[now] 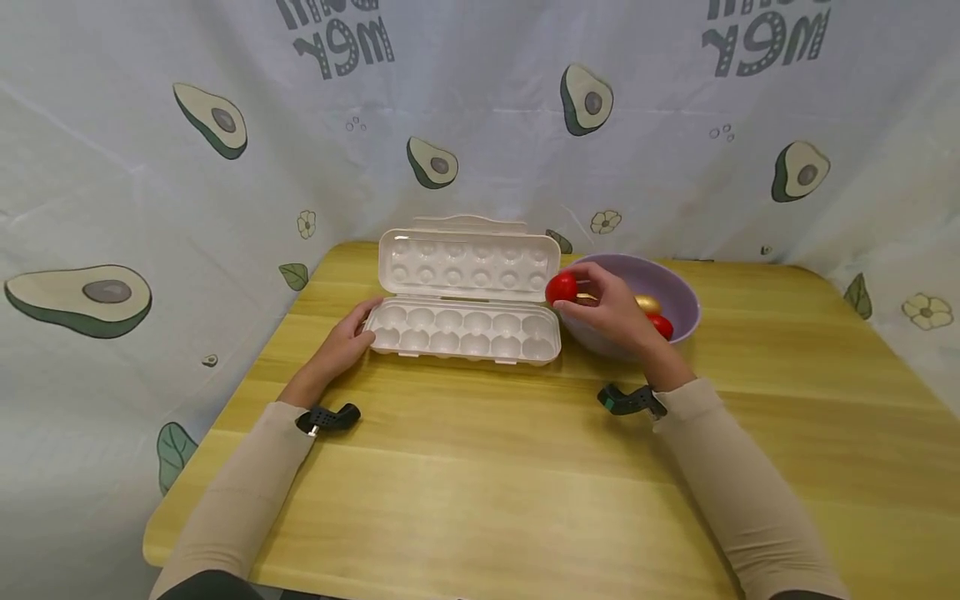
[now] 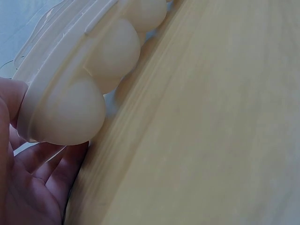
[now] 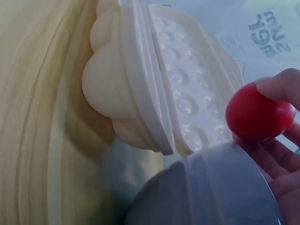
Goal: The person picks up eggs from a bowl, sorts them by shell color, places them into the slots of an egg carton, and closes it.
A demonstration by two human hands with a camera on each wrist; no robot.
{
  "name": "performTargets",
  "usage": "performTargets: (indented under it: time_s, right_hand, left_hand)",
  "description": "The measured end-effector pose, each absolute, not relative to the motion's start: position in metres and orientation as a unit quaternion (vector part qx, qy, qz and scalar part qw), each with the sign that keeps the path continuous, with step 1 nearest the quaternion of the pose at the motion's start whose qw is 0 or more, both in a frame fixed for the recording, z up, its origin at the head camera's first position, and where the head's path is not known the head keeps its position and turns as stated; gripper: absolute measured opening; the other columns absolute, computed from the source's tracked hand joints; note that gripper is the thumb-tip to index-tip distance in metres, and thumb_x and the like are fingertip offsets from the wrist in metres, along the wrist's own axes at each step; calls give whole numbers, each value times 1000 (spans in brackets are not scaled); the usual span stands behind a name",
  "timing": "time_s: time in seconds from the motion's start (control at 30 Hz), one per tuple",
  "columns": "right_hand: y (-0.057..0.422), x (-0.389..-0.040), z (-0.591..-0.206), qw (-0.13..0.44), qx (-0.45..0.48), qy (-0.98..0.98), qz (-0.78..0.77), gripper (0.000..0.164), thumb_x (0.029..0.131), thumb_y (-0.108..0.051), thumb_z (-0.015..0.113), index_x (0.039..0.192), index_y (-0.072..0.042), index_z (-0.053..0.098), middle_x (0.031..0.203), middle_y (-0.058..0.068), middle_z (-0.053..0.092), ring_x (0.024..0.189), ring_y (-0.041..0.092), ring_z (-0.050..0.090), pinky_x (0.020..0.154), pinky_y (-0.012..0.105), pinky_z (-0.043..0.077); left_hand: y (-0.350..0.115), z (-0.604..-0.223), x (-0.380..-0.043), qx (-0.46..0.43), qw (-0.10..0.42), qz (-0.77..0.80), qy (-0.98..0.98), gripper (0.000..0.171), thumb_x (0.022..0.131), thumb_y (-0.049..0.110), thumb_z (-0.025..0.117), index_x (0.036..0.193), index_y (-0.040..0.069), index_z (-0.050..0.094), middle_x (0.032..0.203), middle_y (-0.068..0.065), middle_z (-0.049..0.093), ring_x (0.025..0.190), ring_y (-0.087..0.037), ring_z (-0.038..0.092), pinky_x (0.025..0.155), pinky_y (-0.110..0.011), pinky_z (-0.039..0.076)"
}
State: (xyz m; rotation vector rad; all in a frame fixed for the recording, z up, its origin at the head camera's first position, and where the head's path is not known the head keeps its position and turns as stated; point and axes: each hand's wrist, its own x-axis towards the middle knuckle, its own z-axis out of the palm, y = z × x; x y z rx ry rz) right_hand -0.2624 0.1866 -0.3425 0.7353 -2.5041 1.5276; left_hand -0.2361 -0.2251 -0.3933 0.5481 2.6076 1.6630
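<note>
An open egg carton (image 1: 487, 362) of pale plastic lies on the table, its lid (image 1: 468, 287) tipped back and its cups bare. My left hand (image 1: 341, 343) holds the carton's left end; the left wrist view shows the thumb at the rim and fingers beneath the end cup (image 2: 70, 115). Between the thumb and fingers of my right hand (image 1: 611, 310) is a red egg (image 1: 561, 288), over the left rim of a purple bowl (image 1: 686, 304). Inside the bowl lie a gold egg (image 1: 648, 304) and another red egg (image 1: 661, 325); my right hand partly hides its contents.
The wooden table (image 1: 450, 483) extends in front of the carton and to the right of the bowl. Behind it hangs a pale curtain (image 1: 495, 92) printed with avocados. Carton and bowl stand close side by side. A dark strap mount (image 1: 630, 402) sits on each wrist.
</note>
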Motion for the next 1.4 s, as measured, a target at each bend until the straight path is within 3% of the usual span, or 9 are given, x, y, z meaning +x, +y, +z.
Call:
performTargets:
  time_s: [0.27, 0.47, 0.63, 0.9, 1.2, 1.4]
  right_hand:
    - [179, -264, -355, 89, 246, -866, 427, 46, 73, -36, 72, 111, -17, 53, 104, -2, 58, 101, 22, 58, 83, 39, 47]
    - [177, -264, -353, 133, 274, -881, 362, 45, 72, -28, 74, 109, -13, 52, 102, 1, 58, 96, 21, 59, 82, 40, 48]
    - [176, -264, -353, 146, 303, -881, 333, 49, 75, -25, 73, 117, -10, 53, 109, 1, 57, 93, 17, 56, 82, 42, 47]
    - [174, -264, -356, 160, 341, -883, 279, 48, 76, -22, 72, 117, -5, 56, 110, 5, 59, 90, 18, 51, 80, 34, 43]
    - [173, -265, -360, 164, 336, -893, 252, 47, 73, -24, 74, 114, -7, 57, 102, 6, 60, 88, 22, 53, 79, 34, 43]
    - [171, -264, -361, 181, 334, -898, 221, 47, 73, -25, 74, 113, -7, 58, 103, 6, 61, 91, 20, 54, 82, 35, 43]
  left_hand:
    - [-224, -394, -234, 166, 3, 517, 840, 56, 85, -4, 39, 140, 0, 25, 144, -17, 24, 130, -31, 23, 104, -47, 19]
    - [-222, -391, -235, 162, -7, 512, 844, 56, 85, -2, 41, 139, 1, 28, 143, -18, 27, 129, -30, 26, 103, -47, 21]
    - [-222, -390, -236, 163, -1, 521, 838, 57, 85, -2, 39, 140, 3, 26, 144, -16, 25, 129, -30, 25, 103, -47, 21]
    - [-223, -392, -233, 170, 7, 523, 835, 57, 85, -2, 38, 141, 2, 24, 144, -17, 24, 129, -31, 24, 103, -47, 20]
    - [-230, -406, -244, 176, -5, 512, 841, 57, 86, -1, 40, 141, 6, 26, 145, -12, 24, 131, -26, 23, 104, -45, 20]
    - [-224, -393, -233, 173, 6, 521, 836, 57, 86, -2, 38, 141, 2, 24, 145, -15, 22, 131, -29, 22, 104, -45, 20]
